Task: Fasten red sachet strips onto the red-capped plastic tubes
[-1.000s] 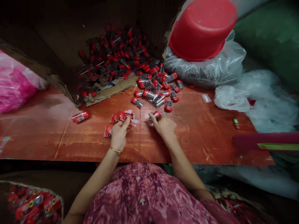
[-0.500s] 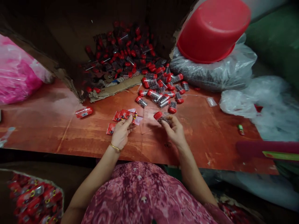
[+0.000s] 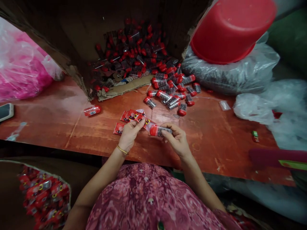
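Note:
My left hand point(image 3: 129, 134) pinches a red printed plastic sleeve point(image 3: 149, 122) with a yellow and black mark on it. In my right hand point(image 3: 177, 140) is a small clear bottle point(image 3: 157, 130) with a red cap, filled with dark bits. The bottle's red end meets the sleeve's right end; whether it has entered the sleeve I cannot tell. Beneath and beside my left hand lie more flat red sleeves point(image 3: 124, 116). A bottle in a red sleeve point(image 3: 92, 111) lies further left. Several loose red-capped bottles point(image 3: 173, 101) are heaped beyond my right hand.
A torn cardboard box point(image 3: 79, 78) full of such bottles opens toward me on the red table point(image 3: 211, 143). At right, a red tub point(image 3: 230, 38) sits on a filled plastic bag point(image 3: 223, 76). A phone point(image 3: 6, 111) and pink bag point(image 3: 26, 76) are left; sleeved bottles point(image 3: 45, 198) fill a container below.
My right hand has brought the bottle left, up against the sleeve in my left hand. The sleeve now points right. The whole view has shifted slightly.

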The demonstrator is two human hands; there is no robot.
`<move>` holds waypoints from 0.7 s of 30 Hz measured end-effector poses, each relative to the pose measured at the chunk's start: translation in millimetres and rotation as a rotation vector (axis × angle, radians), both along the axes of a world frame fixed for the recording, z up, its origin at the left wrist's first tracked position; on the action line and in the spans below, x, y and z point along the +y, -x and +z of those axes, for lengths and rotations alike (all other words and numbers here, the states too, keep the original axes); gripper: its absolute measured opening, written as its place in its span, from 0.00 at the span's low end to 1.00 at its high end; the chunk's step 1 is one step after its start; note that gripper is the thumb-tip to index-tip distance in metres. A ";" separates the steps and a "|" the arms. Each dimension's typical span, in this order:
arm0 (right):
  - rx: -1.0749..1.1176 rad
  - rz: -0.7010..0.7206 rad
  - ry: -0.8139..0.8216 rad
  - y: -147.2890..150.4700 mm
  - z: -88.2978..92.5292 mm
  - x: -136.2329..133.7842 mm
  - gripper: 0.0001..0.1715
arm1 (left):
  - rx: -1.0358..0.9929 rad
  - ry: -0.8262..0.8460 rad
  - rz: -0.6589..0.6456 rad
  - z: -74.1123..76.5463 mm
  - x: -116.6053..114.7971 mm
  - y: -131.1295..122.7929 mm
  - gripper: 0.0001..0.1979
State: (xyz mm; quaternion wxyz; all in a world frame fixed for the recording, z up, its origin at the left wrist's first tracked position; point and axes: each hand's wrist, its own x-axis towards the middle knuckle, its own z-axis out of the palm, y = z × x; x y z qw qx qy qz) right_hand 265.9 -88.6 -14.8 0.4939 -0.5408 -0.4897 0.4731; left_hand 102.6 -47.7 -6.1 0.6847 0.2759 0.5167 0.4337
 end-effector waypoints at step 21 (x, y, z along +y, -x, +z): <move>0.138 -0.096 0.045 27.1 -10.0 2.2 0.17 | -0.198 -0.026 0.061 -6.1 -8.8 -10.9 0.20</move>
